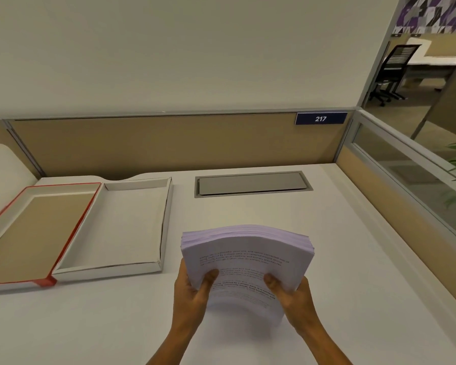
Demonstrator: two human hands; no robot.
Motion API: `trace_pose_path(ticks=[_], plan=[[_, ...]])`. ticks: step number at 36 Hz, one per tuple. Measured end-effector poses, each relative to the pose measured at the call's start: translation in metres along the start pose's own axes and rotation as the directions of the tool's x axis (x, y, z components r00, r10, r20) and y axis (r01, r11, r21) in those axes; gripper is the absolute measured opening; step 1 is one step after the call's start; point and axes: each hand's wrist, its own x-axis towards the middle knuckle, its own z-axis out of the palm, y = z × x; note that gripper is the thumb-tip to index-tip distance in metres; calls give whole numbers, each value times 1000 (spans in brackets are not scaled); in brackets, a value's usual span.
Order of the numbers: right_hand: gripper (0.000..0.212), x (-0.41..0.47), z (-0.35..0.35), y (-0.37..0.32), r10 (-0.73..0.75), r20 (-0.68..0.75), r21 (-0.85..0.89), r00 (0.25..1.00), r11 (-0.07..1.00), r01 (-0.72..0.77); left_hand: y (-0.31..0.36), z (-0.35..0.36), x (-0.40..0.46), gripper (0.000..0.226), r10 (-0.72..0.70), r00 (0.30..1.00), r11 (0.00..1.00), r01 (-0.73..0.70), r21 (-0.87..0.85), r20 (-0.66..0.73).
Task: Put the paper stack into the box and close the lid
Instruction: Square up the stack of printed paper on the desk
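A thick stack of printed white paper (245, 256) is held above the desk near its front, bowed upward in the middle. My left hand (194, 291) grips its near left edge, thumb on top. My right hand (291, 291) grips its near right edge the same way. The open white box (166, 222) lies flat to the left of the stack, with nothing inside. Its red-edged lid (71, 233) lies open further left, inner brown face up, joined to the box along their shared side.
A grey cable hatch (253, 183) is set into the desk behind the stack. A tan partition (169, 143) with a "217" sign (321, 118) bounds the back, and a glass-topped partition (395, 185) bounds the right.
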Motion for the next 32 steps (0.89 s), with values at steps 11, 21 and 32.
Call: trace_pose_path(ticks=[11, 21, 32], plan=[[26, 1, 2, 1, -33, -27, -27, 999, 999, 33, 3, 7, -3, 41, 50, 999, 999, -49, 7, -19], [30, -1, -2, 19, 3, 8, -82, 1000, 997, -2, -14, 7, -11, 40, 5, 1000, 999, -6, 48, 22], [50, -9, -11, 48, 41, -39, -214, 998, 976, -48, -18, -9, -8, 49, 18, 989, 989, -38, 142, 144]])
